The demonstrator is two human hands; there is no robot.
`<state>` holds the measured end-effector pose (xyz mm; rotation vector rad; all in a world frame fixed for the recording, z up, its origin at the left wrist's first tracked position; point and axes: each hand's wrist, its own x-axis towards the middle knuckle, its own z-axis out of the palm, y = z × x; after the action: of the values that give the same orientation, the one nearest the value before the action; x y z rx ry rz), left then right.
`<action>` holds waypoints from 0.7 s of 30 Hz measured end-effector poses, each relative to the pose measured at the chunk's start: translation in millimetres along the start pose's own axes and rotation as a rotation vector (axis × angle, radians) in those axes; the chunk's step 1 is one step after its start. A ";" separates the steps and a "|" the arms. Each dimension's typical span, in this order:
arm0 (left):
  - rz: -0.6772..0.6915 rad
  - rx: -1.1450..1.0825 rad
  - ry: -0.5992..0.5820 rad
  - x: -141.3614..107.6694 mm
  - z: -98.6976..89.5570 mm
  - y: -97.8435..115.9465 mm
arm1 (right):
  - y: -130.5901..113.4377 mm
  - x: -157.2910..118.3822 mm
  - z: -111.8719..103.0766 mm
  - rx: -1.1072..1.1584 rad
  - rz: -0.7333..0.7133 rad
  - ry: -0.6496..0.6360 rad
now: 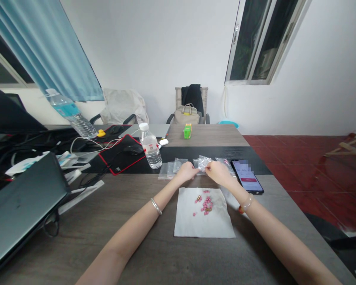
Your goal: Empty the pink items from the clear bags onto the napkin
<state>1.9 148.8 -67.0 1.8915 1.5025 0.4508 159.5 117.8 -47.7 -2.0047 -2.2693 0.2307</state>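
A person works at a grey wood-topped table (207,134) in a white-walled room, with a blue curtain (44,43) and a window (255,43) high on either side and a red tile floor (308,170) to the right. Across the table, a chair (191,95) holds a beige handbag (186,115). A dark laptop (23,202) sits to the left, beside a red-edged mouse pad (121,160) and a water bottle (150,147). A lit smartphone (247,177) lies to the right. In front of the person, a square of white paper (190,221) still carries a small, loose cluster of pink tablets (207,204) and at least one amber capsule (198,197). Several clear plastic bags (169,170) lie in a row across the table's black band, just past the paper; what they hold, if anything, is hard to make out. The left hand (185,172) and right hand (219,173) are raised above the paper's far edge, their fingertips closed in a pinch on a crinkled clear bag (203,162) between them.
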 end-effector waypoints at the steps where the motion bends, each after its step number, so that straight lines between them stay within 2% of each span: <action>1: -0.020 -0.023 -0.006 2.0 2.4 1.0 | -0.3 -0.1 0.0 -0.001 0.007 -0.003; 7: -0.101 -0.233 -0.088 5.8 12.8 0.9 | -2.2 -1.9 -1.8 -0.004 0.016 -0.021; 11: -0.130 -0.425 -0.075 6.0 11.6 4.3 | -2.9 -3.4 -2.7 -0.021 0.021 -0.025; 16: -0.104 -0.650 -0.026 4.0 -8.8 13.2 | -2.1 -3.7 -4.1 -0.063 0.052 -0.041; 21: -0.077 -0.739 -0.034 -5.4 -37.0 22.8 | 3.6 -5.2 -11.3 -0.092 0.033 -0.086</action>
<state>-6.7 151.8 -24.1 1.2467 1.1539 0.8015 165.7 113.6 -37.1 -2.1180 -2.3405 0.2239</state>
